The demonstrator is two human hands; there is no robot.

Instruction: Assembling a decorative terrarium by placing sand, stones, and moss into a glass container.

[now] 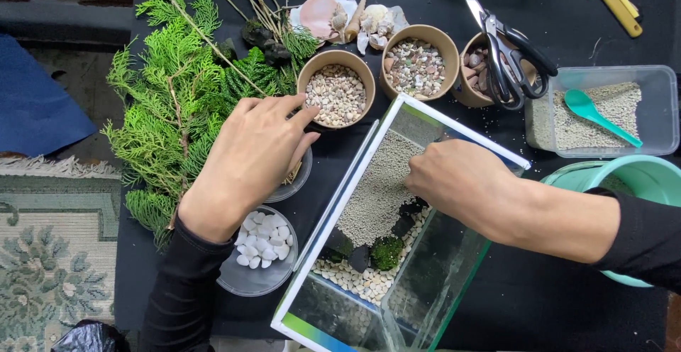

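Left hand [248, 160] fingers loosely curled, tips at rim of paper cup of beige pebbles [336, 96], over small clear dish [298, 178]; nothing visibly gripped. Right hand [457, 182] reaching into glass tank [397, 231], fingers bent down onto grey sand [379, 189], grip hidden. Dish of white stones [259, 253] beside left wrist. Green conifer sprigs [177, 103] on black worktop [553, 302].

Left hand [248, 160] palm down, fingers stretched forward and slightly spread, dark sleeve at wrist. Right hand [457, 182] curled, knuckles up, forearm bare, sleeve pushed back.
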